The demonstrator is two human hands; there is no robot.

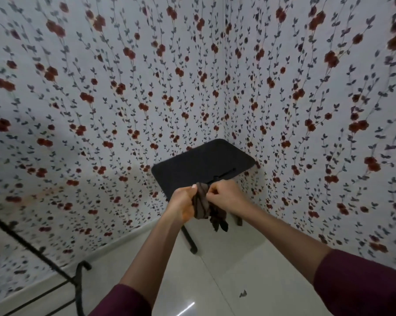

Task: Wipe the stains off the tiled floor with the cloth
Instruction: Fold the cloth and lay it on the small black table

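Left hand (183, 205) curled tight round the upper bunch of a dark brown, striped, crumpled cloth (206, 207); right hand (224, 193) pinching the same cloth at its top edge, fingers bent in close. Both held up in the air, well above the glossy white tiled floor (233, 265), loose end of the cloth hanging down between the wrists. Just behind: a small black rectangular table (201, 164) on thin dark legs, pushed into the corner of walls papered with red flowers on grey vines. Lower right on the tiles, one small dark mark (243, 293), probably a stain to wipe. At far left, a black metal frame (78, 281). Wiping not yet begun. Risks from here: wiping with a tight wad, so smearing rather than lifting; bumping the table legs on the way down; overlooking faint stains under the glare on the tiles.
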